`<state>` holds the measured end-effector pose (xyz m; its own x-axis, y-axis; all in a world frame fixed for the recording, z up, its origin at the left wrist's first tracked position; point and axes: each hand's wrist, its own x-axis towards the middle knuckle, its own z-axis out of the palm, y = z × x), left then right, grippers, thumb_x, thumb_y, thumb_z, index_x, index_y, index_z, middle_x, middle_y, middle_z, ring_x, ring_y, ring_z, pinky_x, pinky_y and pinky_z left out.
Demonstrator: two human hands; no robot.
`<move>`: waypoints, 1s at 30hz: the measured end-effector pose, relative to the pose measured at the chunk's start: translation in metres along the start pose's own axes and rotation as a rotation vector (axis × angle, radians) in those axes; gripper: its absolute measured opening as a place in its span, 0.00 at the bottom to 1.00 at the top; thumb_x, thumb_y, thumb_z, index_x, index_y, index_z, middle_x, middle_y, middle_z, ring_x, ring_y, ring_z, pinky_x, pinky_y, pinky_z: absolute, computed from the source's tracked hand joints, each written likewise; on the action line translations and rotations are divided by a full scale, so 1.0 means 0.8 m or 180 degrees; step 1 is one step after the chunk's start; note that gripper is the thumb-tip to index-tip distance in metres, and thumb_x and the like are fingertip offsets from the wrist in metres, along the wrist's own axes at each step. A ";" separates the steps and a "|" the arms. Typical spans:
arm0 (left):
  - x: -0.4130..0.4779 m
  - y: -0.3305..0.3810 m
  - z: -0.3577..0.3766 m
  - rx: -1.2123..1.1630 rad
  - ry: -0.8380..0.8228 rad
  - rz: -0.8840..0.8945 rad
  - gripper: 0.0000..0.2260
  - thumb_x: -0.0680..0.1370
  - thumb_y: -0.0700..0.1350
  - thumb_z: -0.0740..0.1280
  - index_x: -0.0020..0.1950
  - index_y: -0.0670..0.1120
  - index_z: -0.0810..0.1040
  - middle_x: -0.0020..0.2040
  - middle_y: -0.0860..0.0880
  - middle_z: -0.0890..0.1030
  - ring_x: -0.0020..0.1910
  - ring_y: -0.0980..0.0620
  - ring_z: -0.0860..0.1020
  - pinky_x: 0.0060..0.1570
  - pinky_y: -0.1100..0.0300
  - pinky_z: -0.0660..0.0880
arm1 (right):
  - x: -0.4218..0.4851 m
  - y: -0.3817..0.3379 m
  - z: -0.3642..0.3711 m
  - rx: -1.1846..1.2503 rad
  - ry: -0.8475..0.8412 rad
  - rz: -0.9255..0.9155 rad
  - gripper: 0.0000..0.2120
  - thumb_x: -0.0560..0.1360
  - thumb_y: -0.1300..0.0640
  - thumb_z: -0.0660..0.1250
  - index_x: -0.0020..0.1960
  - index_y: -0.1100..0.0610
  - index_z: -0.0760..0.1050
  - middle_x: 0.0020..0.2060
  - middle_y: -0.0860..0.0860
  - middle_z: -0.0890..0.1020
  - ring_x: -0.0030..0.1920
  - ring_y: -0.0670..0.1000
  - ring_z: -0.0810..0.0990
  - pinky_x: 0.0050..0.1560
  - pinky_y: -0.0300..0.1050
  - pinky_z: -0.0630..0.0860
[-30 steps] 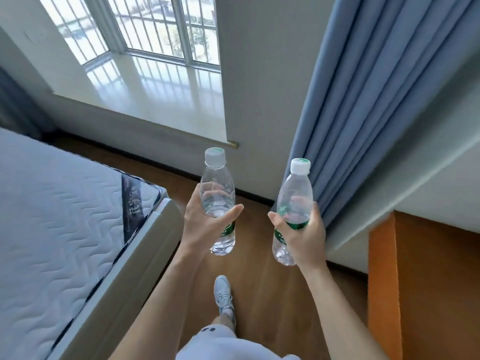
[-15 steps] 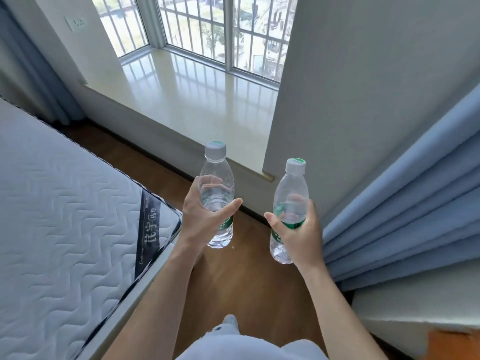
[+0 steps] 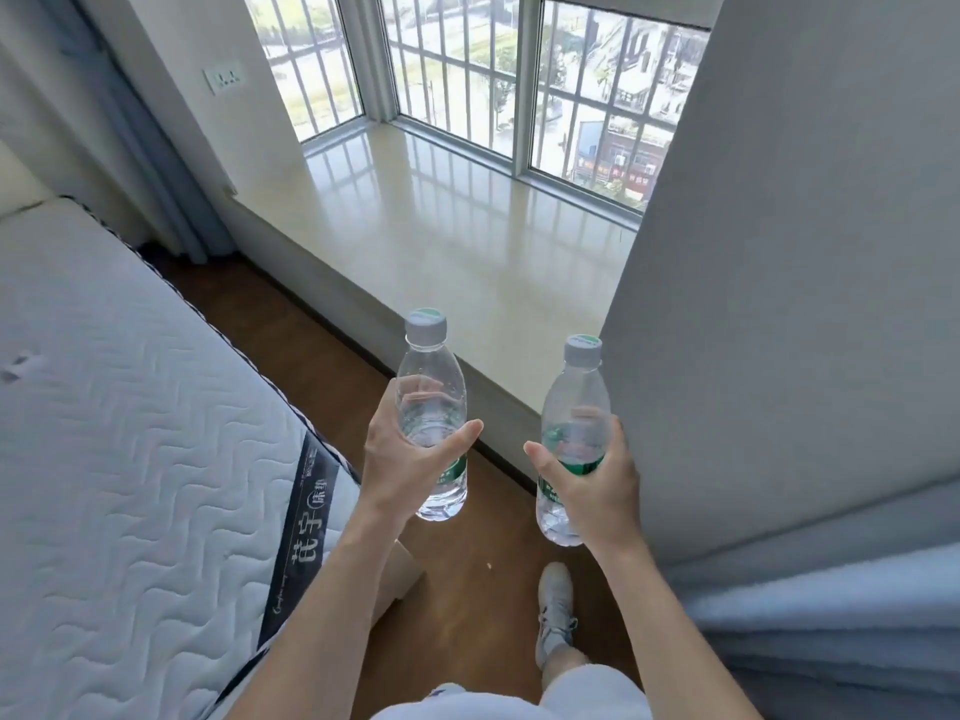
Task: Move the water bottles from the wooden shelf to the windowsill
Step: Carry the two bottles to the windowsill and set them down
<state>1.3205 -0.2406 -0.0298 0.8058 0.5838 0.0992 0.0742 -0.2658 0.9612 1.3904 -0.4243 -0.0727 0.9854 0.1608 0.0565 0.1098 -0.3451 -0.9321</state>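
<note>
— Now the windowsill (image 3: 467, 262) fills the view, much nearer than a second ago, so I judge the carry almost done
— Anything in the way?
— The mattress (image 3: 130, 433) on the left, a wall corner (image 3: 779, 252) and curtain (image 3: 831, 615) on the right, with floor free between. The left hand (image 3: 400, 459) is wrapped round the left bottle (image 3: 431, 376) and the right hand (image 3: 597, 485) round the right bottle (image 3: 576, 402), both upright, just short of the windowsill

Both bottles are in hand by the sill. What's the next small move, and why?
Probably lift both forward over the glossy beige windowsill: the left hand and right hand grip upright clear plastic water bottles short of its edge, above the brown wooden floor.
</note>
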 end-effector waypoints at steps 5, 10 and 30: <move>0.087 0.010 0.043 0.0102 0.0282 0.0056 0.22 0.66 0.43 0.80 0.56 0.47 0.75 0.48 0.65 0.80 0.51 0.64 0.80 0.50 0.71 0.75 | 0.125 -0.005 0.004 0.0021 -0.0382 -0.0173 0.30 0.65 0.43 0.80 0.61 0.49 0.72 0.50 0.46 0.81 0.50 0.48 0.82 0.45 0.31 0.77; 0.148 0.026 0.060 0.0237 0.0817 -0.0040 0.22 0.67 0.45 0.80 0.56 0.49 0.75 0.50 0.68 0.78 0.52 0.67 0.77 0.47 0.75 0.73 | 0.226 -0.035 0.018 0.0339 -0.0804 -0.0342 0.30 0.63 0.38 0.79 0.59 0.45 0.72 0.50 0.46 0.82 0.52 0.49 0.82 0.48 0.39 0.80; 0.298 -0.038 -0.037 0.0293 0.2068 -0.0423 0.21 0.67 0.45 0.80 0.54 0.54 0.74 0.52 0.59 0.79 0.53 0.62 0.77 0.48 0.74 0.73 | 0.383 -0.092 0.236 0.0281 -0.1986 -0.0520 0.25 0.64 0.45 0.81 0.55 0.46 0.72 0.46 0.44 0.81 0.46 0.41 0.81 0.46 0.37 0.77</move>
<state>1.4931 -0.0708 -0.0279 0.2708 0.9518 0.1443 0.2215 -0.2074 0.9528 1.6599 -0.1748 -0.0546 0.6930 0.7209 0.0064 0.2145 -0.1978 -0.9565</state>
